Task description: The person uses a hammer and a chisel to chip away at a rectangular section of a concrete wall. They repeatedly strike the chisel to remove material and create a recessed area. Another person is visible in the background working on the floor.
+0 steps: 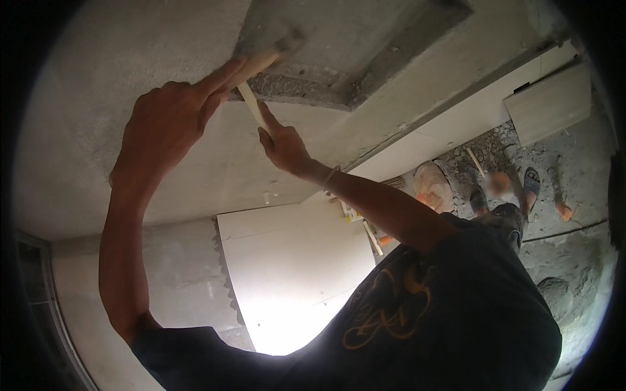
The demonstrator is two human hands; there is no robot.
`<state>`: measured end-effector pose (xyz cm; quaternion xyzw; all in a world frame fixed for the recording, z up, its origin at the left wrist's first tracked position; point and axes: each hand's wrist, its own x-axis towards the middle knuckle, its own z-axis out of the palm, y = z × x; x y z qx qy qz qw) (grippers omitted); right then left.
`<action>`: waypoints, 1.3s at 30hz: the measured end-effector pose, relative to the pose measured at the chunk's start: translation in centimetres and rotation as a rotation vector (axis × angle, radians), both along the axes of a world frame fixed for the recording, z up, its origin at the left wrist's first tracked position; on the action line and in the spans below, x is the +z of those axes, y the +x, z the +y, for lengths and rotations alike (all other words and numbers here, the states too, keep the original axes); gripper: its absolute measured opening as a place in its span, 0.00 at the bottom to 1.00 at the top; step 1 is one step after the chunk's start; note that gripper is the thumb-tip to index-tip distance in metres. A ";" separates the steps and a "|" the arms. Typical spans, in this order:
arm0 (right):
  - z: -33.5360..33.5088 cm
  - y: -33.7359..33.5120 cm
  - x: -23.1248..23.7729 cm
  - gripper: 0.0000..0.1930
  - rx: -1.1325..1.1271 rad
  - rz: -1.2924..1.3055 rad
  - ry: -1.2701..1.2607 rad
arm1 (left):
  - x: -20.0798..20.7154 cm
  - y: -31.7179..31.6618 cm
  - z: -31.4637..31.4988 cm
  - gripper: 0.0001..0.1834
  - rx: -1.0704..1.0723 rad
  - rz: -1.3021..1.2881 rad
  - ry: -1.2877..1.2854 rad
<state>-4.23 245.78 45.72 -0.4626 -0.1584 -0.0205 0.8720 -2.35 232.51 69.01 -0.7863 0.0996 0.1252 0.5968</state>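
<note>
Both my arms are raised to a grey plastered surface beside a recessed panel [391, 45] with rough, crumbly mortar along its edge. My left hand [163, 127] is closed round a wooden-handled tool [262, 60]. The tool's grey far end is smeared by motion, so its kind cannot be made out. Just to the right and lower, my right hand [287, 146] grips a pale wooden stick or handle [251, 104]. The upper end of this handle meets or passes behind the left-hand tool; I cannot tell which.
Large white tiles [293, 251] cover part of a wall below. At right, a loose tile [551, 104] leans near gravel. A round bucket [433, 184], an orange container [499, 184] and a thin stick [476, 161] are around my sandalled feet [531, 182].
</note>
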 end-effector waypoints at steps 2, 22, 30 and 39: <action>0.3 0.2 0.4 0.32 -0.041 0.033 0.168 | 0.0 0.1 -0.5 0.27 -0.249 -0.035 -0.219; -1.2 1.0 0.4 0.32 0.049 0.039 0.019 | -0.7 2.3 1.8 0.26 -0.079 -0.058 -0.134; -0.2 0.7 0.0 0.33 -0.005 0.018 0.054 | -2.0 1.9 -1.4 0.27 -0.354 0.039 -0.307; -0.6 0.5 -0.1 0.34 0.063 0.026 0.055 | -1.7 1.7 -0.5 0.31 -0.048 -0.017 0.252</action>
